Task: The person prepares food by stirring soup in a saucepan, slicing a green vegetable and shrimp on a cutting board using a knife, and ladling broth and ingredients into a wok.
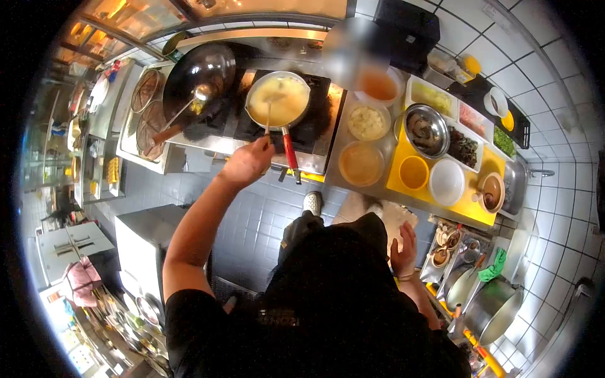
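My left hand (249,162) is closed round the handle of a stirring utensil (269,118), whose far end dips into pale yellow liquid in a round pan (309,101). The pan sits on the stove (321,135), its red handle (290,150) pointing toward me, just right of my left hand and apart from it. Low at my right side, away from the counter, my right hand (404,251) has its fingers spread and nothing in it. What the far end of the utensil looks like is hidden in the liquid.
A black wok (217,63) with a ladle (183,116) stands left of the pan. Bowls of food, a steel bowl (426,130), a white bowl (446,182) and a yellow board (403,189) are on the right counter. Large pots (495,309) stand at lower right.
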